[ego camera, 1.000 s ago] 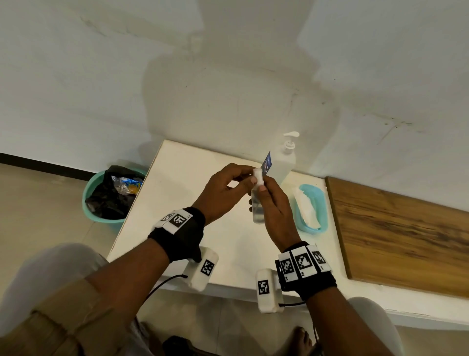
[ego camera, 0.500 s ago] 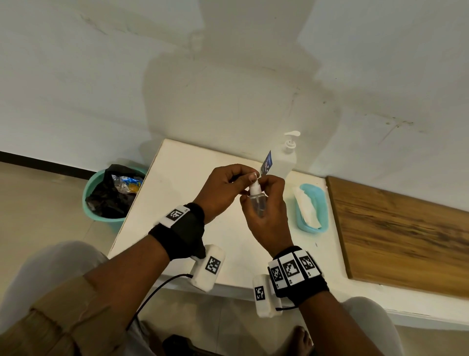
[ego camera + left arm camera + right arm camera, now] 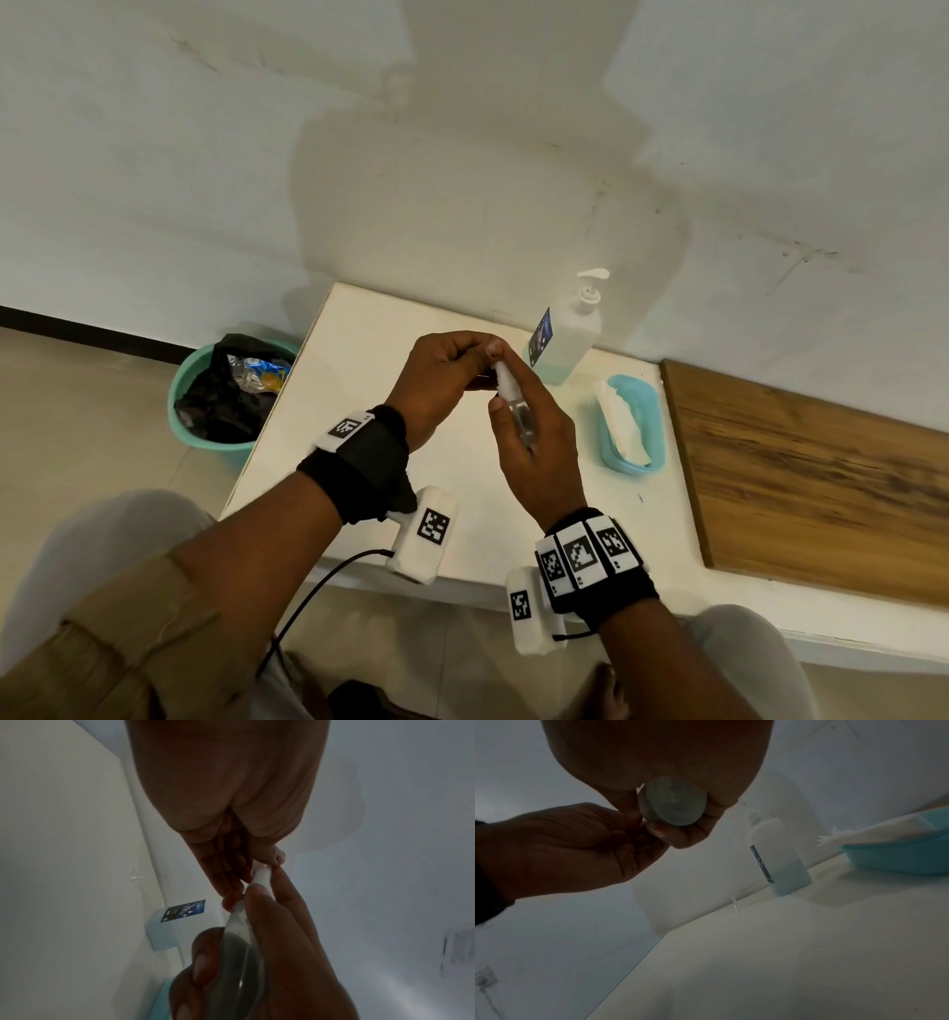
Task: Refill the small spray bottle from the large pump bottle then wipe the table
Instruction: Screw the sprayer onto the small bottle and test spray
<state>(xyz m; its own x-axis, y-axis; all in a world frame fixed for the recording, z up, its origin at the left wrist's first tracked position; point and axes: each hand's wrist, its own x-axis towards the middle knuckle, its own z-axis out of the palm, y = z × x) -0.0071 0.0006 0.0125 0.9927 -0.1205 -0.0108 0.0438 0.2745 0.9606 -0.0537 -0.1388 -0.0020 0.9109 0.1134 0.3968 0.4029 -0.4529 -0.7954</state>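
Clear plastic small spray bottle is up above the white table, right hand wrapped around its body, left hand pinching its white top. Large pump bottle stands behind, by the wall.

small clear spray btl tilted, held above table, lg pump btl upright

A plain room: bare plastered wall, white table, waste bucket.
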